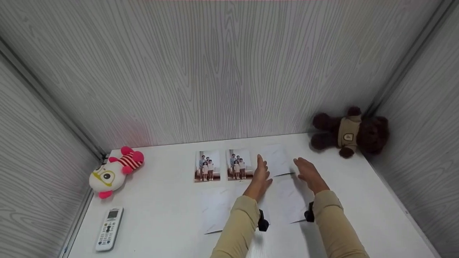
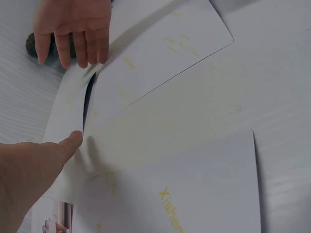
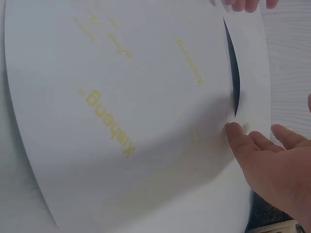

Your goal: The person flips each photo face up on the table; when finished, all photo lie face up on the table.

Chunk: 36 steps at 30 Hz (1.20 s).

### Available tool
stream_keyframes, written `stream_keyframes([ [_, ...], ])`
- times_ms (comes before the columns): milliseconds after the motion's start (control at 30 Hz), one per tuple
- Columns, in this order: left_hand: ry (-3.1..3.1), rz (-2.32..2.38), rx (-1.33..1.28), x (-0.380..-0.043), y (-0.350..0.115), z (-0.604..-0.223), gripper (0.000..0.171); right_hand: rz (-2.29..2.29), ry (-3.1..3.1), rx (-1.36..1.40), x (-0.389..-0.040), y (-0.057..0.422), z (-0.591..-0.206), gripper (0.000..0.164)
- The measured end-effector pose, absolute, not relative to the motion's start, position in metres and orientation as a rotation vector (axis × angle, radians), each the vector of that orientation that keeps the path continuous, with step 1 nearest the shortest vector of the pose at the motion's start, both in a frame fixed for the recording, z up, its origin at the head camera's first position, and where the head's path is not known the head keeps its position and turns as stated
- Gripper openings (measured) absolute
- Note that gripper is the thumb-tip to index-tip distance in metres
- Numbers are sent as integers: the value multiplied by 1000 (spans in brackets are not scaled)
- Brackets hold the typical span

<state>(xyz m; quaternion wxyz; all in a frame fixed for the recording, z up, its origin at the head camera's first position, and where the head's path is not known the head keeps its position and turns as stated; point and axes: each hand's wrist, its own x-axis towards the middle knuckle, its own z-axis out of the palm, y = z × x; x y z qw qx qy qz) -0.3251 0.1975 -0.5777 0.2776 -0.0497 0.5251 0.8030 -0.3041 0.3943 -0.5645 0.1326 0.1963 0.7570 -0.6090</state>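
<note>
Two photo prints of a family, one at the left (image 1: 207, 166) and one beside it (image 1: 236, 165), lie face up on the white table. To their right is a face-down print (image 1: 279, 161) with a white back. Both hands hover around it: my left hand (image 1: 259, 181) by its left edge, my right hand (image 1: 311, 175) off its right side. Fingers are extended on both, palms turned toward each other, nothing held. More white-backed prints lie in the nearer row, one at the lower left (image 1: 215, 211) and one at the lower right (image 1: 291, 200). The right wrist view shows yellow lettering on a curled print back (image 3: 116, 116).
A pink and white plush toy (image 1: 114, 172) lies at the left edge, with a white remote control (image 1: 109, 229) nearer. A brown teddy bear (image 1: 349, 132) lies at the back right corner. Wood-grain panels (image 1: 229, 71) wall the table at the back and sides.
</note>
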Motion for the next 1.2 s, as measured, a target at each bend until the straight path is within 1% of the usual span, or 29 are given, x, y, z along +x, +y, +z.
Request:
stream_keyframes([
  [300,1364,2169,-173,-327,206,-582,91,-1751,2218,567,-309,401,-567,72],
  [600,1279,2197,-228,-327,203,-584,92,-1861,2134,591,-314,392,-572,68],
  [800,1269,2184,-247,-329,202,-583,87,-1895,2117,648,-313,391,-573,68],
  [967,1322,2139,-283,-329,203,-579,83,-1897,2132,702,-310,392,-573,61],
  [1100,1357,2131,-268,-331,205,-575,78,-1859,2154,735,-311,392,-570,57],
  [1200,1359,2157,-249,-332,204,-571,57,-1849,2174,760,-310,391,-566,54],
])
